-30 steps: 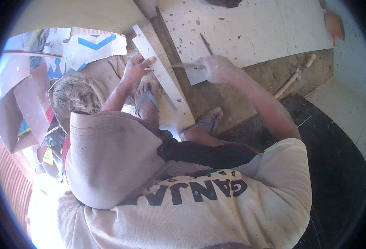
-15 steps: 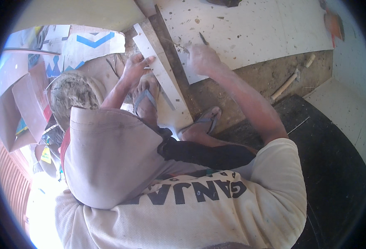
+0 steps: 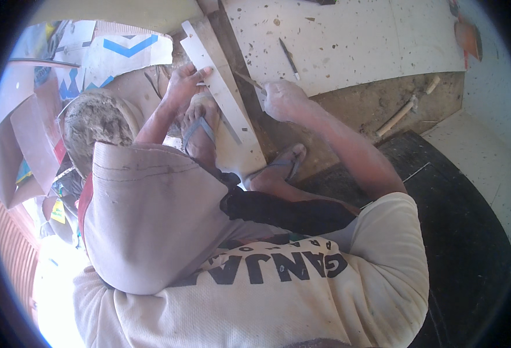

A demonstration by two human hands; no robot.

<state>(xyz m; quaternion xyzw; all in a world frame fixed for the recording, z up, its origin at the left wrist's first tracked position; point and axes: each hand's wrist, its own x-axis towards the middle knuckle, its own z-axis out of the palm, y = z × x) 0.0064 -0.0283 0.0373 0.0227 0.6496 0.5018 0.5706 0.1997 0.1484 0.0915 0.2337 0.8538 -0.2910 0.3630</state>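
My left hand [image 3: 184,86] grips the edge of a long white strip [image 3: 223,95], thumb over its top. The strip slants across a wooden board, its near end by my feet. My right hand [image 3: 287,100] is closed around a thin stick-like tool [image 3: 248,79], whose tip points at the strip without clearly touching it; its exact kind is too small to tell. Just beyond that hand, a dark pencil-like stick [image 3: 289,59] lies on a large white sheet [image 3: 359,52] scattered with small chips.
A bucket of grey, crusted material [image 3: 99,124] stands left of my left forearm. My sandalled feet [image 3: 200,133] flank the strip's near end. A wooden-handled tool [image 3: 395,118] lies on the brown surface to the right, beyond a black curved panel [image 3: 452,232]. Folded cardboard [image 3: 26,148] is at far left.
My right hand has shifted slightly down and nearer me, uncovering more of the dark stick on the sheet. My left hand keeps its hold on the strip, moving slightly up and left in view.
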